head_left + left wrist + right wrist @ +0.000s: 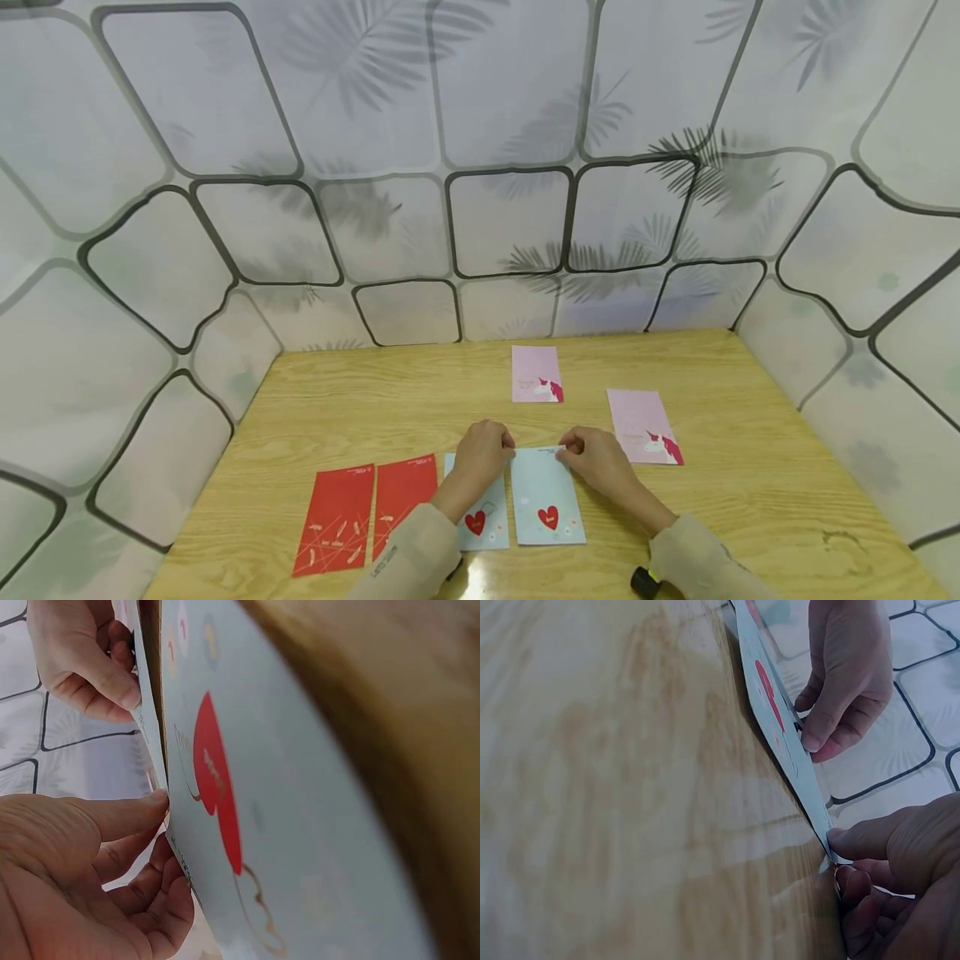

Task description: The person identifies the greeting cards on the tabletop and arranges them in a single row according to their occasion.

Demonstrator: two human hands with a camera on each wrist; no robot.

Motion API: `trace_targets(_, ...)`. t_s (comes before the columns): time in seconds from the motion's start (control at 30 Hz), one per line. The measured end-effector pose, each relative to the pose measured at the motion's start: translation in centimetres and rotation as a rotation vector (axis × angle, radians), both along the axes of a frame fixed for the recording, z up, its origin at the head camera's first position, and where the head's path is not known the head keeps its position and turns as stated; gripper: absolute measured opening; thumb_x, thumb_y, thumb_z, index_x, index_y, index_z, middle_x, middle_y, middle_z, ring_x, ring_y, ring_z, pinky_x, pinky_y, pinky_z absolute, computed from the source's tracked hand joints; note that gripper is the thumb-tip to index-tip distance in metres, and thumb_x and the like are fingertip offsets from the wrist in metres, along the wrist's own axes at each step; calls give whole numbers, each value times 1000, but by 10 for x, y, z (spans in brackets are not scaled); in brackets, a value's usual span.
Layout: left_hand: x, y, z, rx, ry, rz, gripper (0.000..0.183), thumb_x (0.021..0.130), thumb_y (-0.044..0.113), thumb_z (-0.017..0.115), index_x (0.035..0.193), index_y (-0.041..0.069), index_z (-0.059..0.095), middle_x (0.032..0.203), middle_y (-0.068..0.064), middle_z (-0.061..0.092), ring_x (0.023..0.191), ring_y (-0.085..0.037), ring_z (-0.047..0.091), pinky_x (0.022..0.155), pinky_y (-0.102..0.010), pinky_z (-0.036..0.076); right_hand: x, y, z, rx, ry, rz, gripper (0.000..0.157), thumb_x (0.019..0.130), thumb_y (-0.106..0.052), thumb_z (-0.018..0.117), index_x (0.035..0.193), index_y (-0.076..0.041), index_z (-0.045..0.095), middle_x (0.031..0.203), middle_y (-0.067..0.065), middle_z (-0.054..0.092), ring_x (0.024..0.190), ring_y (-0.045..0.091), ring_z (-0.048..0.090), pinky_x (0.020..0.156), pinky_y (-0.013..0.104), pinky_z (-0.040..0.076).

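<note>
Head view: the right-hand light-blue card [545,483], taken as clock centre, lies on the wooden table [750,517], printed side up. The left hand [480,456] pinches its far edge at about 11 o'clock; the right hand [600,461] pinches the same edge at about 1 o'clock, finger and thumb close together. Whether that edge is raised cannot be determined.

At 9 o'clock, across a narrow gap, lies the left-hand light-blue card [492,533], partly hidden by the left arm. Further out on that line are the inner red card [406,483] and the outer red card [333,517]. The far pink card [534,367] stands at 12 o'clock, the near pink card [637,417] at 2 o'clock; neither is touched.

Assessment: the step in hand appears to be squaring the held card beside its match. The red pair seems placed; the pink pair seems outstanding. The next move probably calls for levelling the far edges, releasing both pinches without dragging the neighbour, then reaching to 2 o'clock.
</note>
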State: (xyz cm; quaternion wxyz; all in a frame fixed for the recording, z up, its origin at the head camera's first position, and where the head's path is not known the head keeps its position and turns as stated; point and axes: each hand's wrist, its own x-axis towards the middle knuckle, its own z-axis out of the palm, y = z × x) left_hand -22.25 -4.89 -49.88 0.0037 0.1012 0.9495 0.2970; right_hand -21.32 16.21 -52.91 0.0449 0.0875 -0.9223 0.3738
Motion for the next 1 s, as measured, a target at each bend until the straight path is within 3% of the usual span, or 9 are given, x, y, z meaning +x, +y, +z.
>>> trace_targets(0.17, 0, 0, -1, -17, 15, 0, 13, 84, 3, 82, 76, 8, 74, 79, -2, 66, 77, -17, 57, 70, -35, 50, 0, 0, -1, 12, -6, -2, 10, 86, -8, 83, 91, -8, 74, 75, -6, 60, 70, 10, 52, 64, 26, 45)
trace_targets(0.4, 1, 0, -2, -45, 62, 11, 10, 83, 5, 83, 78, 10, 76, 78, -1, 68, 79, -22, 62, 80, -45, 47, 0, 0, -1, -2, -16, -9, 12, 87, -10, 83, 95, -6, 74, 79, -4, 64, 73, 10, 55, 67, 28, 48)
trace_targets(0.8, 1, 1, -2, -59, 85, 39, 4, 87, 10, 81, 90, 9, 80, 87, -2, 73, 85, -23, 66, 79, -43, 45, 0, 2, 3, -45, -49, -11, 13, 91, -14, 79, 99, -5, 75, 84, -3, 67, 76, 10, 57, 68, 27, 50)
trace_targets(1.0, 1, 1, 4, -17, 85, 46, 13, 92, 12, 78, 103, 6, 79, 93, -5, 72, 89, -24, 67, 82, -43, 51, 1, 9, 12, -81, -80, 16, 16, 95, -14, 74, 106, -2, 74, 93, 0, 72, 83, 13, 61, 74, 30, 53)
